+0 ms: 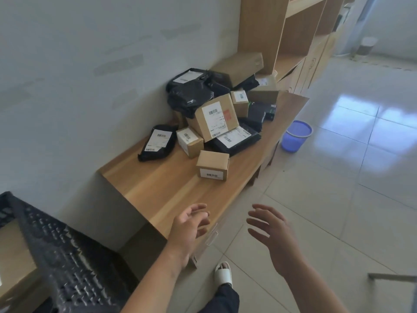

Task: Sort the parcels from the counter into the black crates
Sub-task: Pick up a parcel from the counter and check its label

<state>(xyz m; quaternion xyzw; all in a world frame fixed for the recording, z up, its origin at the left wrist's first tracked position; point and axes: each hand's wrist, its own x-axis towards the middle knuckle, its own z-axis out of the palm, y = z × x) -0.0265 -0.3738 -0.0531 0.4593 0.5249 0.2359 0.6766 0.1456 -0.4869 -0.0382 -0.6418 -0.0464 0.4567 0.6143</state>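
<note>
Barcoded parcels (pixel 216 119) on counter (pixel 162 186), label text seemingly unreadable, both hands' fingers (pixel 198 213) spread

Legible text: none. White shipping labels with barcodes on the cardboard boxes (pixel 216 119) and black mailer bags (pixel 157 142); print too small to read. Orange sticker on largest box, unreadable.

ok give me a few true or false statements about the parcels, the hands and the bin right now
1. Both hands, left hand and right hand, hold nothing. True.
2. The small cardboard box nearest the hands sits apart from the pile, label facing forward. True.
3. The blue bin stands on the counter. False: it stands on the floor beside the counter.
4. Every parcel is a cardboard box. False: several are black plastic mailers, such as the black mailer at the pile's left.
5. The black crate sits at lower left. True.
</note>
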